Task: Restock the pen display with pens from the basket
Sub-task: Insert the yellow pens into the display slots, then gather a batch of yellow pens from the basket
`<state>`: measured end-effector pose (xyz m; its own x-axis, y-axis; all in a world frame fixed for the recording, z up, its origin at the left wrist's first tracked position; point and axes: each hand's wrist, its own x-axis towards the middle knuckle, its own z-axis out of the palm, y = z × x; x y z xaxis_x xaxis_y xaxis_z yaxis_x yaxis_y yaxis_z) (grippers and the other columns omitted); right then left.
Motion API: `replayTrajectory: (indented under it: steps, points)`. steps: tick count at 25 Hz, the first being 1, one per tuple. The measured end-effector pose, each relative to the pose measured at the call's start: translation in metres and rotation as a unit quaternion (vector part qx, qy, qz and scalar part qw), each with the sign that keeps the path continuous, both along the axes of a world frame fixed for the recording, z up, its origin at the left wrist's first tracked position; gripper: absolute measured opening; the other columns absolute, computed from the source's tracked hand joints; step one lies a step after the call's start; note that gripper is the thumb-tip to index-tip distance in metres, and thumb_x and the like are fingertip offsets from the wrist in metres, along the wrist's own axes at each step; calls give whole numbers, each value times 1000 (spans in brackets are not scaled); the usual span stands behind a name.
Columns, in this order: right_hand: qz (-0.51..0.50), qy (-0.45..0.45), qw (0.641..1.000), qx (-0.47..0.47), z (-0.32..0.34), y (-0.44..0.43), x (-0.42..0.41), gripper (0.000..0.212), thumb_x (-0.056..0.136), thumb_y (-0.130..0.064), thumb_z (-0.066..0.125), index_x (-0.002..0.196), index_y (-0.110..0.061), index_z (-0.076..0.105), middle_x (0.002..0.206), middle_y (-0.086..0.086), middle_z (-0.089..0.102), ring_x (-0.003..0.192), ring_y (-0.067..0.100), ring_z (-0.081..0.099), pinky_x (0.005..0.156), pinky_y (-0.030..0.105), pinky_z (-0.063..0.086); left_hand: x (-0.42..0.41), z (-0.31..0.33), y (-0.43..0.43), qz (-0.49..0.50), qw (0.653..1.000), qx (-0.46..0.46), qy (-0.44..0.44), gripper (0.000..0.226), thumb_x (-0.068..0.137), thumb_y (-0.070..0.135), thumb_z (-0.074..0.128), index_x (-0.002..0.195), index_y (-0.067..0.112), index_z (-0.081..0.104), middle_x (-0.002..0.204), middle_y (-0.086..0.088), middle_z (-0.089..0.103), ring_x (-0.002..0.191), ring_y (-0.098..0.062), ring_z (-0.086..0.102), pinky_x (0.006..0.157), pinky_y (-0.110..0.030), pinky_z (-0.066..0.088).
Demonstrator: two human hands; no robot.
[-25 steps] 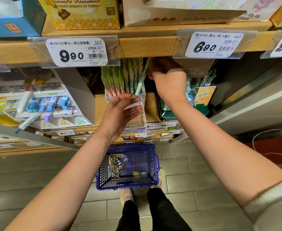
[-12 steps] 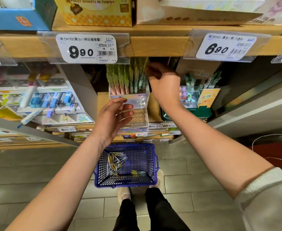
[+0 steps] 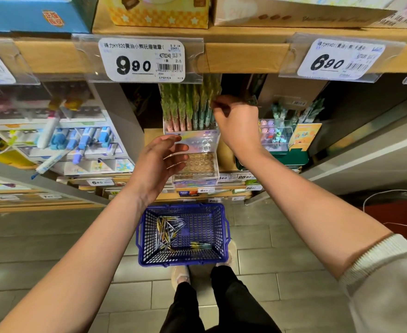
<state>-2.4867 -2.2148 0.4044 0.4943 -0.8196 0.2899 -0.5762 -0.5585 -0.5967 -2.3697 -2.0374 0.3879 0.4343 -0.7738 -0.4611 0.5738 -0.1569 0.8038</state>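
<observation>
Pen [image 3: 207, 111] now seated in display [image 3: 198, 143] — right fingers [image 3: 219, 102] seemingly pinch it.

Blue basket [image 3: 182, 257]; green pens [image 3: 188, 104]; black trousers [image 3: 221, 306].

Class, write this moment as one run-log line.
right grip: pinches pen in pen display | left grip: open, at display front | basket: pens inside

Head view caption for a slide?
Right hand pinches a pen in the display; left hand open beside it; basket on floor below.
</observation>
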Motion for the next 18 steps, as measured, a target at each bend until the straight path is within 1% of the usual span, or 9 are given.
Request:
replayTrajectory:
  steps: [4,6,8,9,10,12,13,15,18]
  points:
    - [-10,11,1000,11,-4,0,3,16,94,-20,63,94,-11,76,64,-6,56,53,16,56,57,24,44,-2,2,7,-7,1000,6,-4,18,102,25,52,114,15,62,93,-5,71,81,-20,68,79,-34,51]
    - [-27,30,999,28,-5,1,4,19,94,-23,63,90,-10,76,66,-1,62,58,19,62,59,23,43,-4,3,10,-12,1000,8,-3,18,103,24,51,112,15,63,93,-5,71,82,-20,68,80,-34,50]
    - [-38,57,994,87,-6,1,4,23,94,-31,65,93,-12,77,79,2,73,70,16,68,65,21,46,-7,7,13,-20,1000,11,-17,17,103,24,50,110,16,64,93,-5,71,81,-20,68,80,-35,50]
    - [-43,45,988,140,-6,3,3,24,94,-35,67,95,-13,77,86,2,75,77,14,69,71,22,50,-9,10,14,-22,999,14,-28,18,102,24,50,109,16,64,91,-4,72,80,-19,68,80,-35,50]
    - [-46,8,976,213,-5,6,0,24,93,-37,69,95,-14,76,89,1,76,82,15,70,77,27,56,-10,13,16,-25,999,15,-39,18,101,25,50,109,16,64,90,-4,72,79,-19,69,79,-35,50]
    - [-45,-97,926,361,3,18,-9,21,93,-37,70,93,-17,72,89,2,74,84,21,72,82,43,62,-10,18,20,-39,997,14,-64,21,98,28,50,108,17,65,89,-3,73,78,-19,69,77,-35,50]
    - [-35,-136,900,412,9,27,-15,21,94,-37,69,95,-16,70,90,2,73,82,21,71,83,47,62,-10,19,22,-49,996,13,-77,23,98,29,48,108,18,64,89,-3,73,79,-18,69,77,-34,51]
    - [-4,-172,871,460,25,47,-31,27,95,-38,68,106,-13,68,97,5,71,80,18,68,83,45,62,-12,25,28,-68,993,12,-98,23,101,29,45,110,18,64,89,-2,73,80,-17,69,77,-34,51]
    - [31,-194,862,467,45,88,-60,28,96,-35,67,115,-15,67,105,5,73,83,17,70,79,36,61,-20,34,44,-84,991,11,-103,22,103,31,48,112,17,62,87,-2,74,78,-19,69,76,-34,51]
